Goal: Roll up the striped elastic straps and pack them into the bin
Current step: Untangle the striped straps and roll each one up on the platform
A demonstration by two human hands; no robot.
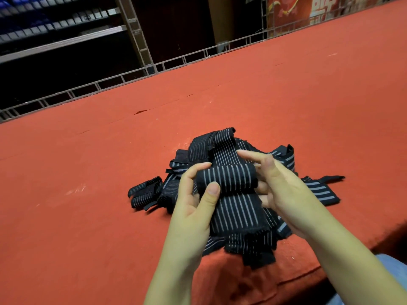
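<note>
I am looking down over a red felt table (pixel 286 95), and at my ten o'clock dark metal shelving (pixel 66 34) is standing behind a low wire fence (pixel 132 75) that is running along the table's far edge. Moving right, two small rolled straps (pixel 146 191) are lying at nine o'clock from the main heap, just beside it. The left hand (pixel 193 208) is coming up from six o'clock, palm turned inward, its thumb pressing on the near side of the roll (pixel 226 180) and its forefinger curling over the far side, so it is pinching the roll's left end. The roll itself is sitting crosswise between both hands, above the pile of straps (pixel 240 234), with its loose tail running down toward me. The pile is spreading across the table's near middle, some ends hanging over the near edge. The right hand (pixel 284 194) is reaching in from five o'clock, forefinger stretched toward eleven o'clock over the roll's right end, lower fingers tucking under it and holding it. At three o'clock a flat strap (pixel 323 191) is trailing out from the heap. I cannot see any bin.
</note>
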